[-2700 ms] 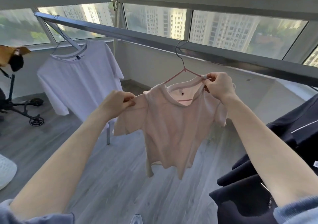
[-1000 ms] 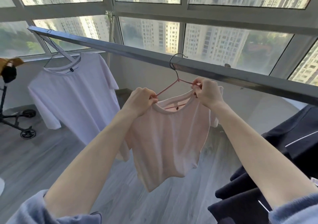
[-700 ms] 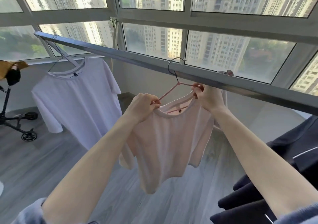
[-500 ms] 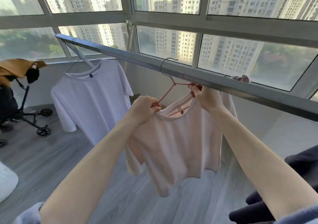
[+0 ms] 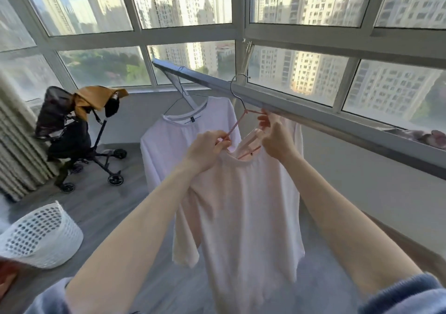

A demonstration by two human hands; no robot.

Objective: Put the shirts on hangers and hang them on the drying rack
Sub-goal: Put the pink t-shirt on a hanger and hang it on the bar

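A pale pink shirt (image 5: pixel 243 212) hangs on a pink hanger (image 5: pixel 237 123) whose metal hook sits over the drying rack's steel bar (image 5: pixel 313 118). My left hand (image 5: pixel 207 152) pinches the hanger's left arm and the collar. My right hand (image 5: pixel 275 137) grips the hanger's right arm at the shirt's shoulder, just under the bar. A white shirt (image 5: pixel 173 140) hangs on its own hanger further left along the same bar.
A white perforated laundry basket (image 5: pixel 41 236) stands on the grey floor at the lower left. A black stroller (image 5: pixel 79 140) with an ochre cloth on it is parked by the windows. Something pinkish lies on the window sill (image 5: pixel 429 136) at the right.
The hanger's hook now sits over the bar, with the pink shirt raised up to it. My view has swung left, so the basket and stroller show more and the dark clothes at right are gone.
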